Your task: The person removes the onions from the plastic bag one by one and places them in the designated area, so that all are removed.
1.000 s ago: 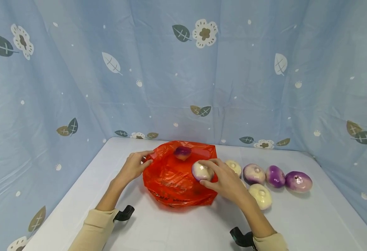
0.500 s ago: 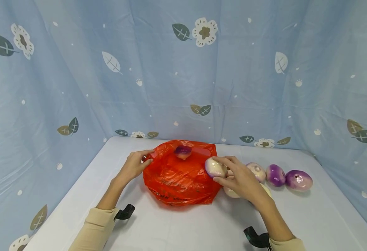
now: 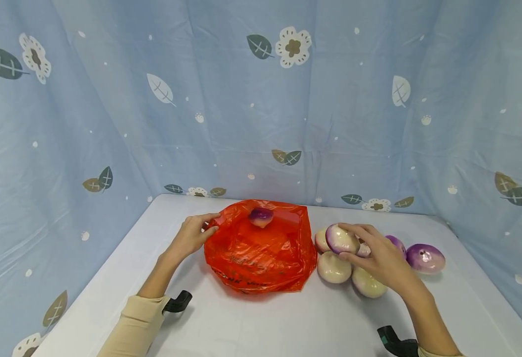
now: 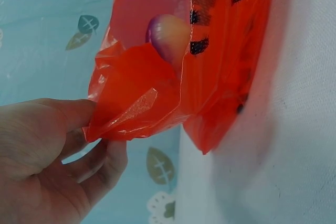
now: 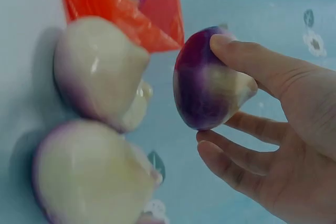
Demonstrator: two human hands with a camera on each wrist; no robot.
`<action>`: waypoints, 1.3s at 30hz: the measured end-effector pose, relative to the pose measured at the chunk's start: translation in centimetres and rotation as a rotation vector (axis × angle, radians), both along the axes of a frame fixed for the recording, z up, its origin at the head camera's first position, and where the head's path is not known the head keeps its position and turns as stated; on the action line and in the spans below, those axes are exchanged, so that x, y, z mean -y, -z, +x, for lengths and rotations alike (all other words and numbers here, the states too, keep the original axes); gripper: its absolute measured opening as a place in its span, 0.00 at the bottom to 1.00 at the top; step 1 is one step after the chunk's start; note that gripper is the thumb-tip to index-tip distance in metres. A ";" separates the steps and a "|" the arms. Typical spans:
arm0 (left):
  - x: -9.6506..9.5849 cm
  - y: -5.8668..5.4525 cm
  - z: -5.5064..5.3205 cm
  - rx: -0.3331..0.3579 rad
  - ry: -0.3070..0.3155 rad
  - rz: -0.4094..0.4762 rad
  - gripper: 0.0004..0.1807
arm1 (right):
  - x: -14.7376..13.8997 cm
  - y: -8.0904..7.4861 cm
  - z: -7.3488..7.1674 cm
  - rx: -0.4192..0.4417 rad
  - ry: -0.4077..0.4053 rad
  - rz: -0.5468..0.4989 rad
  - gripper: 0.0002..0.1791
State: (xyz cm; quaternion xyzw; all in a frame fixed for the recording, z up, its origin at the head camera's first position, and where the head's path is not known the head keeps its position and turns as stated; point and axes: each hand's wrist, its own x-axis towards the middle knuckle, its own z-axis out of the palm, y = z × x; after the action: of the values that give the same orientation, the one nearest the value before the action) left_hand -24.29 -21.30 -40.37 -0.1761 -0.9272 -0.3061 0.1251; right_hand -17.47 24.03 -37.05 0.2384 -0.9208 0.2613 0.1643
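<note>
My left hand (image 3: 192, 235) pinches the left edge of a red plastic bag (image 3: 261, 253); in the left wrist view, the thumb and fingers (image 4: 113, 158) meet at the rim. A purple-and-white onion (image 3: 261, 216) shows within the bag's opening. To the right of the bag, my right hand (image 3: 379, 253) grips a glossy white onion with a purple edge (image 3: 342, 239). The right wrist view shows that held onion (image 5: 202, 85) between thumb and fingertips, raised beside other onions. Pale onions (image 3: 334, 267) lie below the hand, and some behind it are partly hidden.
Another pale onion (image 3: 369, 283) sits in front of the right hand. A purple onion (image 3: 425, 258) lies farther right on the white table (image 3: 261, 327). A blue patterned curtain (image 3: 225, 109) stands behind and at both sides.
My right hand has moved right with the onion, from over the bag's right side to above the loose onions. The left hand stays at the bag's edge.
</note>
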 end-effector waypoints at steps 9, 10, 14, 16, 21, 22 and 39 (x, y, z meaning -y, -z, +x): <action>-0.2 0.1 0.0 -0.007 -0.002 -0.008 0.21 | -2.8 0.0 0.8 -0.013 0.056 0.063 0.33; -0.2 0.1 0.0 -0.008 -0.002 -0.007 0.21 | -3.0 -0.1 0.9 0.006 0.067 0.067 0.33; -0.1 0.1 0.0 -0.011 -0.005 -0.011 0.20 | -3.9 -0.1 1.3 0.063 0.078 0.062 0.34; -0.1 0.1 0.0 -0.012 -0.006 -0.011 0.21 | -4.4 -0.3 1.4 0.076 0.076 0.050 0.34; 0.0 0.0 0.0 -0.005 -0.005 -0.006 0.21 | -6.0 -0.5 1.4 0.064 0.076 0.057 0.32; -0.1 0.0 0.0 -0.005 -0.005 -0.005 0.21 | -6.3 -0.5 1.4 0.055 0.078 0.069 0.32; -0.2 -0.1 0.0 0.002 0.005 0.003 0.20 | -9.5 0.0 1.2 0.295 0.102 0.183 0.33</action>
State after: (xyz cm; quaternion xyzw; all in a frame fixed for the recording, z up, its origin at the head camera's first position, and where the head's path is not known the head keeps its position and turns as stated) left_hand -24.28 -21.08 -40.31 -0.1778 -0.9264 -0.3078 0.1239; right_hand -16.22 33.51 -37.06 0.1646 -0.9658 0.1997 0.0180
